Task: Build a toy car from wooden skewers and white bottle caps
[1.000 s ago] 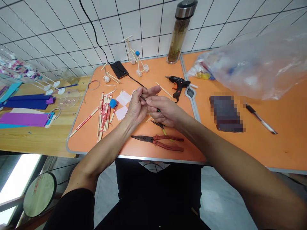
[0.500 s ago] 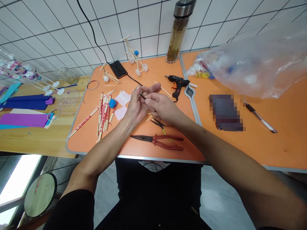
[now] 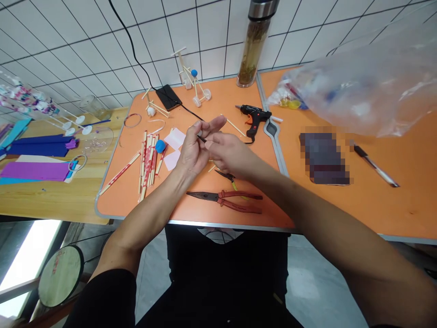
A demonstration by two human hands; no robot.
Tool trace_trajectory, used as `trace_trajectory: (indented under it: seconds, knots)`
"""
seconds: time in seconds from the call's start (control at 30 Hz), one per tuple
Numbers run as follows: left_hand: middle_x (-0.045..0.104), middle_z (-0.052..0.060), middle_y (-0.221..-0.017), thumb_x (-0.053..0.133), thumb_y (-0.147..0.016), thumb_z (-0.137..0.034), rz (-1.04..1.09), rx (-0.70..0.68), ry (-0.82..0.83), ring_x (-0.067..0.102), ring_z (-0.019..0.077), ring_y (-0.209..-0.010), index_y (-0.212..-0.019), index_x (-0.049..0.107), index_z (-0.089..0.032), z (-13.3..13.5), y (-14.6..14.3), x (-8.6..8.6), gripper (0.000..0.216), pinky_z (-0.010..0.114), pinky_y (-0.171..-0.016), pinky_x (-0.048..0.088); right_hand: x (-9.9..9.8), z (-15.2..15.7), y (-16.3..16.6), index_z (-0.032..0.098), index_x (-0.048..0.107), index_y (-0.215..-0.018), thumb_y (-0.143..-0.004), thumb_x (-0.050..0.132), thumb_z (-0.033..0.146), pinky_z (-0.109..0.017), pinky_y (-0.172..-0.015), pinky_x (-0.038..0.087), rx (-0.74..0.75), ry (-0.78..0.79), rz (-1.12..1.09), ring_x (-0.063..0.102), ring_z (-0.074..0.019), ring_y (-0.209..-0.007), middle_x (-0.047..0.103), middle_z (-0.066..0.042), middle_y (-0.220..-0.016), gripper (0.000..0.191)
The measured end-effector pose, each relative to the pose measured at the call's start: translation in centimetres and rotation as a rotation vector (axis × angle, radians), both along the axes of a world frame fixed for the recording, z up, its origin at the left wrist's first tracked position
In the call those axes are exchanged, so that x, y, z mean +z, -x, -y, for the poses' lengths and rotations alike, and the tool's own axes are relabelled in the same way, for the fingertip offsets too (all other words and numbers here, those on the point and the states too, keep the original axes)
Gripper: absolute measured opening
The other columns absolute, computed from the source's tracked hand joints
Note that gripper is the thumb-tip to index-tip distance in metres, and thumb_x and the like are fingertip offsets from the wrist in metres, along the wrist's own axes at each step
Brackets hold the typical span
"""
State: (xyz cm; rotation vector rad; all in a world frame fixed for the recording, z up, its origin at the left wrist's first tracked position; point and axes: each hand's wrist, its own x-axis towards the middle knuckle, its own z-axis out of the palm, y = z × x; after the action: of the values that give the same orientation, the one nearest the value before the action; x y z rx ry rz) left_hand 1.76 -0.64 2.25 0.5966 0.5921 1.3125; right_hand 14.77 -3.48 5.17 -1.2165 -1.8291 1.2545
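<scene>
My left hand is raised over the orange table with its palm turned up and thumb bent inward. It seems to pinch something small, which I cannot make out. My right hand meets it from the right, its fingers closed on a thin dark stick-like piece that points at the left thumb. Just below the hands lie small yellow-handled pliers and larger red-handled long-nose pliers. Pale pink paper squares are beside my left hand.
A bundle of chopsticks in red-printed wrappers and a blue ball lie left. Behind stand a stick-built model and a tea bottle. A glue gun, phone, pen and plastic bag are right.
Both hands stay together in nearly the same place and grip, with only slight finger movement. The view has shifted a little.
</scene>
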Motion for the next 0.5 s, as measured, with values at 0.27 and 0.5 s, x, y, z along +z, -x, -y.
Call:
trace_trajectory:
  seconds: [0.27, 0.5]
  knots:
    - [0.09, 0.007, -0.114, 0.067, -0.111, -0.043, -0.077, -0.059, 0.073, 0.078, 0.0304, -0.144, -0.092, 0.076, -0.022, -0.8, 0.9, 0.3, 0.03, 0.046, -0.126, 0.06, -1.7, -0.2, -0.2, 0.015, 0.064, -0.148, -0.109, 0.049, 0.023, -0.035, -0.076, 0.049, -0.147, -0.266, 0.265, 0.07, -0.0289, -0.093, 0.077, -0.016, -0.116, 0.042]
    - [0.089, 0.004, -0.098, 0.051, -0.118, -0.039, -0.033, -0.012, 0.024, 0.078, 0.0271, -0.143, -0.079, 0.068, -0.024, -0.3, 0.5, -0.1, 0.044, 0.046, -0.128, 0.058, -1.0, 0.6, 0.1, 0.017, 0.065, -0.147, -0.111, 0.048, 0.024, -0.033, -0.069, 0.05, -0.096, -0.214, 0.186, 0.069, -0.0246, -0.079, 0.078, -0.013, -0.107, 0.04]
